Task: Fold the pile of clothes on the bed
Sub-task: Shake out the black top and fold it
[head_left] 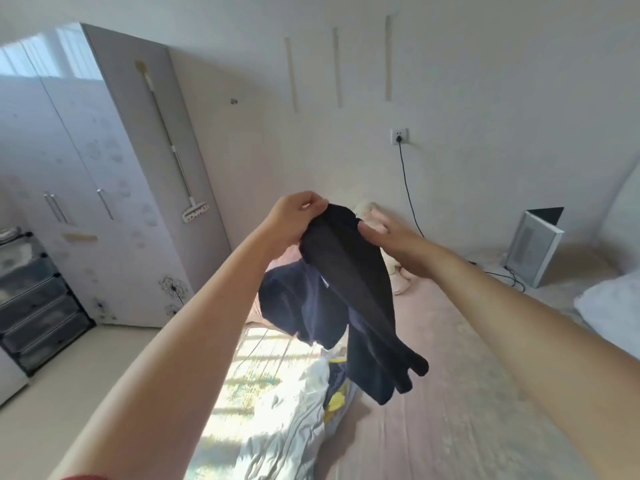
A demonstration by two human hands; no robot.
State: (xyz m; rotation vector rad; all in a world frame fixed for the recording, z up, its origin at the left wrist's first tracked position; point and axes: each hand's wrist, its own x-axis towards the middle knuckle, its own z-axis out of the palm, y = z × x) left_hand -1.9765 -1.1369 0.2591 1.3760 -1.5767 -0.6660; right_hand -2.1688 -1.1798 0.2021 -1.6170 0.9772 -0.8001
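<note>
Both hands hold a dark garment (pixel 349 271) up above the bed (pixel 467 393): left hand (pixel 294 220) pinches its top edge, right hand (pixel 391 240) grips its right side

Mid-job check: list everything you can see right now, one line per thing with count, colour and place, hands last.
dark garment: one, black, held up over the bed
navy clothes: one heap, on the bed's far end
light clothes: one crumpled heap, white-grey with yellow, bed's near left edge
bed: one, pinkish sheet, centre and right
soft toy: one, cream, against the wall
pillow: one, white, far right
wardrobe: one, pale grey, left
mop: one, white, hanging on the wardrobe's side
drawers: one stack, dark, far left
socket: one, white, wall, black cord plugged in
left hand: pinches the garment's top
right hand: grips the garment's top edge
</note>
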